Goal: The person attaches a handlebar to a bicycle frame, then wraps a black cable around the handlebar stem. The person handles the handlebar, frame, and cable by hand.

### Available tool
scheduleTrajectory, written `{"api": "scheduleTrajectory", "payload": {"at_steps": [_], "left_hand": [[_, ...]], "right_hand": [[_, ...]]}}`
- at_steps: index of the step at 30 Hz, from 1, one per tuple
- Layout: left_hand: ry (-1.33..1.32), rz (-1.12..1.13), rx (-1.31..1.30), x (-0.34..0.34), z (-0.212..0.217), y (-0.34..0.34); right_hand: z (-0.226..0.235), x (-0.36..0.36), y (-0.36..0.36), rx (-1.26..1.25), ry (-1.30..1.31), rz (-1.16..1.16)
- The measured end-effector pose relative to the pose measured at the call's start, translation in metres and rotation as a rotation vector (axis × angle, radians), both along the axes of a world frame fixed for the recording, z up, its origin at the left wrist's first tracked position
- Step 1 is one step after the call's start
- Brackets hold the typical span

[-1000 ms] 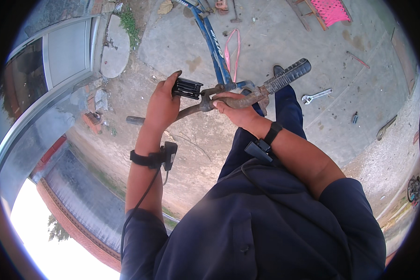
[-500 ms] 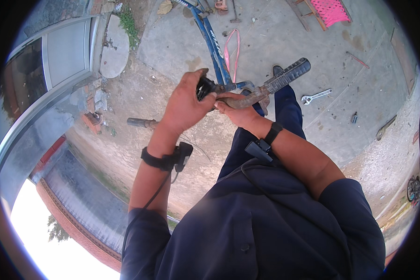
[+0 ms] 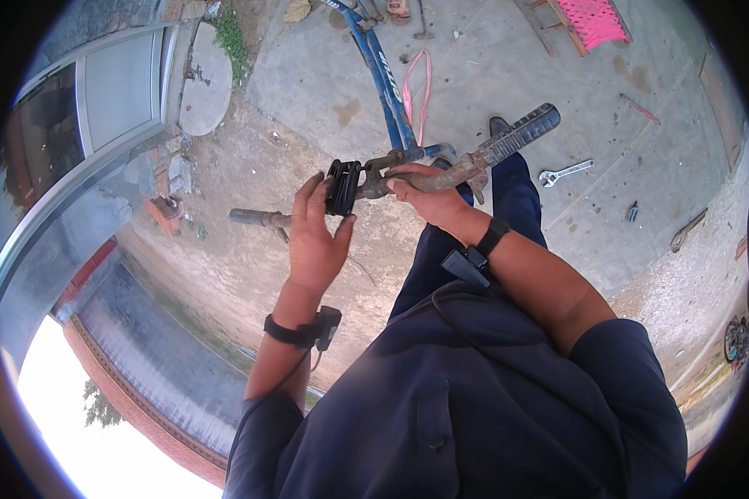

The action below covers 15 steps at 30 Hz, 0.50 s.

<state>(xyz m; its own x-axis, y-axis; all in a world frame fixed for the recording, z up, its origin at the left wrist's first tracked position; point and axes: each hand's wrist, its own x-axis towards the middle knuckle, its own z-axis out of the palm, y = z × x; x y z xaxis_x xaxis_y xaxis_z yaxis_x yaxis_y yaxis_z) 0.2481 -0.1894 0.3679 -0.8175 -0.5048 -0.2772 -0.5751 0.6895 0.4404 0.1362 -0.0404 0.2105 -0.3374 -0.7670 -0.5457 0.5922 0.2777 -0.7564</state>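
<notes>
A rusty bicycle handlebar (image 3: pixel 449 176) with worn black grips lies across in front of me, joined to a blue bicycle frame (image 3: pixel 384 87). My right hand (image 3: pixel 429 200) is wrapped round the bar just right of its stem. Between the thumb and fingers of my left hand (image 3: pixel 314 241) is a black folding multi-tool (image 3: pixel 342 190), held at the left of the stem. A short metal bit seems to run from the tool to the stem clamp; whether it sits in a bolt I cannot tell. The left grip (image 3: pixel 248 217) sticks out beyond my left hand.
An adjustable wrench (image 3: pixel 566 172) lies on the concrete to the right, with a small dark object (image 3: pixel 632 211) beyond it. A pink strap (image 3: pixel 425 91) lies beside the frame. At the far right stands a wooden piece with pink webbing (image 3: pixel 592 25). Bricks (image 3: pixel 165 214) lie at left.
My left hand has turned and shifted down and a little left, its fingers loosening round the multi-tool, which now shows more fully. My right hand stays on the handlebar.
</notes>
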Motion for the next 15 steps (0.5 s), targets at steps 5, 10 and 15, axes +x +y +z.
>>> {"api": "scheduleTrajectory", "payload": {"at_steps": [5, 10, 15], "left_hand": [[-0.198, 0.111, -0.028, 0.004, -0.008, -0.031], [-0.259, 0.199, 0.002, -0.028, -0.020, -0.059], [-0.302, 0.136, 0.016, -0.058, -0.025, -0.072]], "right_hand": [[-0.002, 0.000, 0.000, -0.017, -0.048, -0.014], [-0.006, 0.001, 0.001, -0.038, 0.014, -0.022], [-0.003, 0.000, 0.000, -0.028, 0.032, -0.011]]}}
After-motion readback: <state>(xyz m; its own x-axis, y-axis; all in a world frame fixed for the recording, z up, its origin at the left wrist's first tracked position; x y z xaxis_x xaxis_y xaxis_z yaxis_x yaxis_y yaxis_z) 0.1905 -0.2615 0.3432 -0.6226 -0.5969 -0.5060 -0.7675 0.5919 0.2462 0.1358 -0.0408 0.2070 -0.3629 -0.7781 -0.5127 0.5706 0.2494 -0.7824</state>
